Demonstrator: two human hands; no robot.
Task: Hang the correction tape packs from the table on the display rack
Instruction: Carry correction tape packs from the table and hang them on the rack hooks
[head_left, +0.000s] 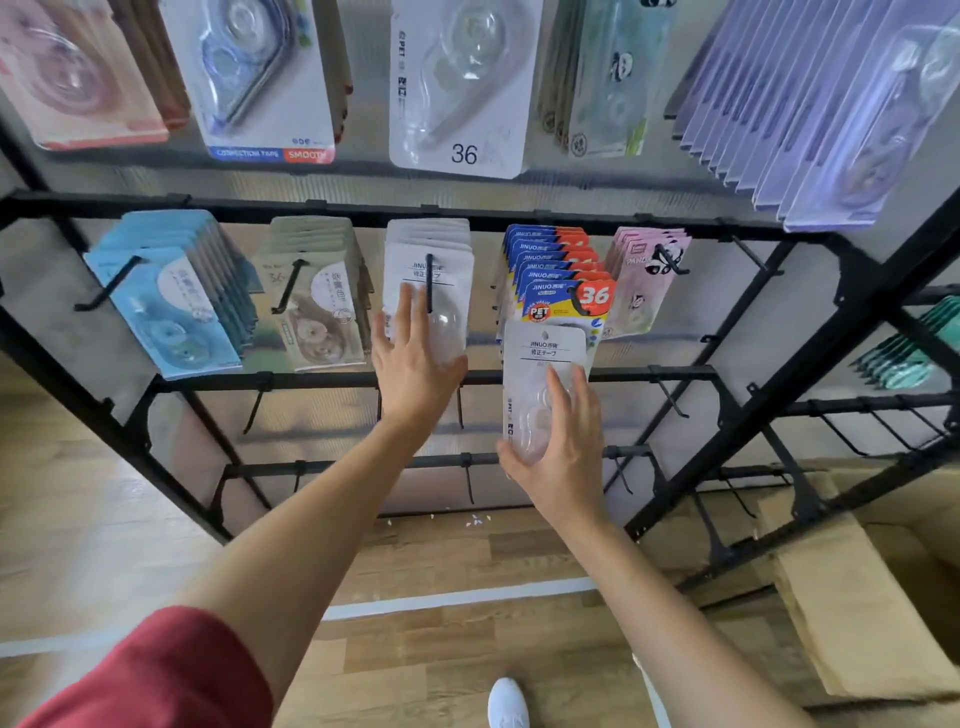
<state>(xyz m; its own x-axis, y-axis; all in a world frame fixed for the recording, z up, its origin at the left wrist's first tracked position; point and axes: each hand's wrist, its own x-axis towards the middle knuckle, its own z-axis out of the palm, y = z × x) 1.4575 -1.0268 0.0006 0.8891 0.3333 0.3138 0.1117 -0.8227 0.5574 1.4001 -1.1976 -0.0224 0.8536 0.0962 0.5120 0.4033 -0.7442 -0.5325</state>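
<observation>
Correction tape pack, white card w/ clear plastic blister (543, 353): gripped round its lower half by right hand (561, 462), thumb on left edge, fingers curled over blister front. Pack is held upright in the air in front of the black metal-frame display rack (571, 373), not on any peg. Its top edge is seen overlapping the bottom of the blue/red/yellow "36" packs (558, 283) in this view; contact can't be told.

Left hand (415, 364): fingers straight, laid flat against the front card of the stack of matching white packs (441, 244), nothing gripped. That stack is hung on a black wire peg (429, 283) on the rack's mid row, just left of the held pack.

Same row, L to R:
- light-blue packs (166, 306)
- beige packs (317, 306)
- white stack, then "36" packs
- pink panda packs (649, 270)

Top row is hung w/ larger packs, incl. a lilac row (810, 104) at right. Lower rows are seen w/ bare pegs. Teal packs (914, 353) are hung on the side section, far right.

A brown cardboard box (841, 597) is seen at lower right on the wood-plank floor (441, 649). A red sleeve (156, 675) is seen on the left arm and a white shoe (508, 701) at bottom edge.
</observation>
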